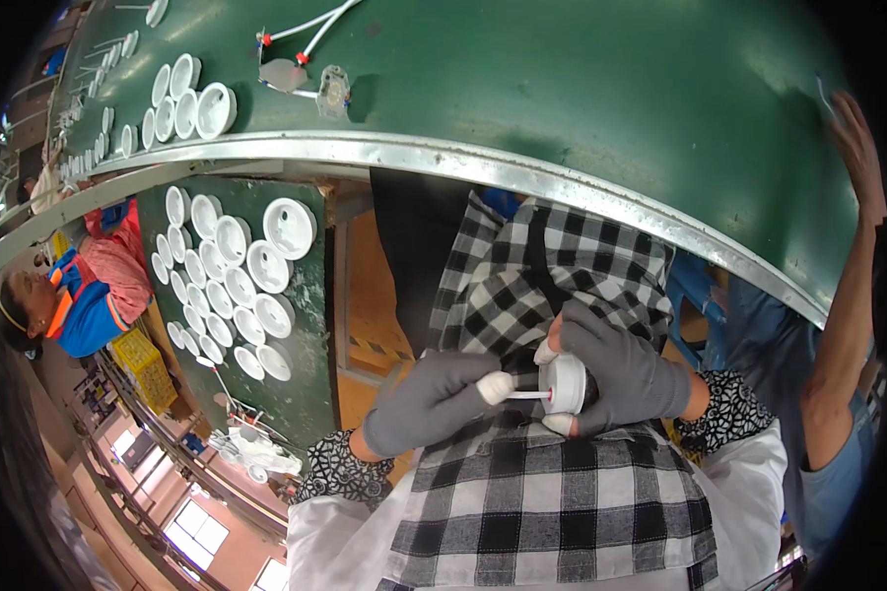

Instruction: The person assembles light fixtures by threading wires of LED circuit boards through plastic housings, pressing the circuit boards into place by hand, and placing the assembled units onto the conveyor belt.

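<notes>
A small round white plastic cup is gripped in my right hand, its gloved fingers and thumb closed round the sides. From the cup a thin white cable runs left, with a spot of red where it meets the cup. My left hand, in a grey glove with pale fingertips, is closed in a pinch on that cable. Both hands are over my lap, above a black-and-white checked apron. The inside of the cup is turned away and hidden.
On the left, a green board bears many white round cups. The green bench ahead has a metal edge, more cups and a cabled clear part. A co-worker's arm reaches over at right; another person sits left.
</notes>
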### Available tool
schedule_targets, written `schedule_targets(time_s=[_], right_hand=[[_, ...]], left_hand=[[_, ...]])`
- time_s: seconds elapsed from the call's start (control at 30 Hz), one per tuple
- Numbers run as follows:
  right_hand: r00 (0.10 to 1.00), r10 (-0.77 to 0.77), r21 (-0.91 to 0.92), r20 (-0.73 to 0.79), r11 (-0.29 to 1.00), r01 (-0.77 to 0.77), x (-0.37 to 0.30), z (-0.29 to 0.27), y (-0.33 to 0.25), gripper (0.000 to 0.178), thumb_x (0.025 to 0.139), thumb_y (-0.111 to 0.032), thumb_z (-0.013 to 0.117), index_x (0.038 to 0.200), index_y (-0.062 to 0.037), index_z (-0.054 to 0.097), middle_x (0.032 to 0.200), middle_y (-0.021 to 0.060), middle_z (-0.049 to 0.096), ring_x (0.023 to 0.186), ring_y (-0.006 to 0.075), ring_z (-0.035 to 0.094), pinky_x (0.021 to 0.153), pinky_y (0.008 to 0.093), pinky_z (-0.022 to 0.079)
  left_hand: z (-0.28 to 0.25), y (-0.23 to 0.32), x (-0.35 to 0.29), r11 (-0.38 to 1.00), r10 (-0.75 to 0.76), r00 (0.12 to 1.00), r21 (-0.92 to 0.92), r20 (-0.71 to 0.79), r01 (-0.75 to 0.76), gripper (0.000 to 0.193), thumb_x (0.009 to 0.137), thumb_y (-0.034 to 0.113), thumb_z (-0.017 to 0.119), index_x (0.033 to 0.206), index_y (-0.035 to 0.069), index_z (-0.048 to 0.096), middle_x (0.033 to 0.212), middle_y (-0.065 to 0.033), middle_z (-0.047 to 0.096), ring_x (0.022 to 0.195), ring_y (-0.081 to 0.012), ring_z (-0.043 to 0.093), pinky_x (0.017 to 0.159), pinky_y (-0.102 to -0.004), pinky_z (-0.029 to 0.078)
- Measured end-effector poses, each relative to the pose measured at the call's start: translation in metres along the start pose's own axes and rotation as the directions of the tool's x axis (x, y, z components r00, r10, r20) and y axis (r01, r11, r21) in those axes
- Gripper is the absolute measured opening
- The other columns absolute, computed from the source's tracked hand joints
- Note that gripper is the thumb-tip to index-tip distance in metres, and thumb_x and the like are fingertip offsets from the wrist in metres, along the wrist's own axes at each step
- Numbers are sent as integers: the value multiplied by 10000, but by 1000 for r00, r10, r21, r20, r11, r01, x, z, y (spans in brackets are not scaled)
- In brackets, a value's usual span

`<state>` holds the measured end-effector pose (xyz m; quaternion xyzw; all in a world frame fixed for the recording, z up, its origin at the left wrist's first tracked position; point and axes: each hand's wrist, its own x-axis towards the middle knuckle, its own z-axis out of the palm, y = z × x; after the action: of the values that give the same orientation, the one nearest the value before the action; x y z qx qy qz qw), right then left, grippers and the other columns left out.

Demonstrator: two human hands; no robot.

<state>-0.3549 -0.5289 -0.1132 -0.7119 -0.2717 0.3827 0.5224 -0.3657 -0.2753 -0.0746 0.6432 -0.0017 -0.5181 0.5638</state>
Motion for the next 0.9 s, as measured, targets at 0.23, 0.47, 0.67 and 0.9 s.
schedule_targets(time_s=[0.23, 0.47, 0.67, 0.9], right_hand=[[1000, 18, 105, -2, 994, -17, -14, 27, 5, 669, 593, -316, 827, 1100, -55, 479, 1077, 124, 429, 963, 313, 542, 813, 383, 482], [998, 56, 254, -6, 966, -53, -25, 41, 7, 693, 522, -177, 859, 1114, -56, 519, 1069, 98, 445, 999, 274, 534, 848, 359, 475], [949, 313, 462, -21, 845, -269, -9, 29, 8, 612, 690, -439, 781, 1072, -49, 506, 995, 121, 496, 949, 268, 547, 796, 365, 460], [929, 172, 213, -327, 972, -104, 15, 13, -12, 807, 746, -660, 647, 1163, -2, 435, 960, 175, 507, 841, 293, 591, 747, 386, 507]], left_hand=[[39, -13, 9, 571, 225, 972, -800, -67, -187, 505, 987, 377, 415, 653, 8, 502, 688, -65, 522, 667, -154, 479, 765, -259, 380], [50, -11, -4, 694, 55, 990, -707, -133, -134, 556, 1018, 389, 342, 571, 60, 386, 599, -29, 444, 591, -132, 412, 591, -269, 335], [11, 3, 6, 781, 533, 738, 575, -413, -242, 461, 777, 413, 728, 928, 20, 541, 1054, -151, 536, 870, -225, 550, 718, -294, 423], [43, -11, 35, 437, 678, 701, 888, -220, -144, 832, 555, 341, 843, 1206, -5, 457, 1067, -159, 520, 970, -293, 550, 884, -509, 410]])
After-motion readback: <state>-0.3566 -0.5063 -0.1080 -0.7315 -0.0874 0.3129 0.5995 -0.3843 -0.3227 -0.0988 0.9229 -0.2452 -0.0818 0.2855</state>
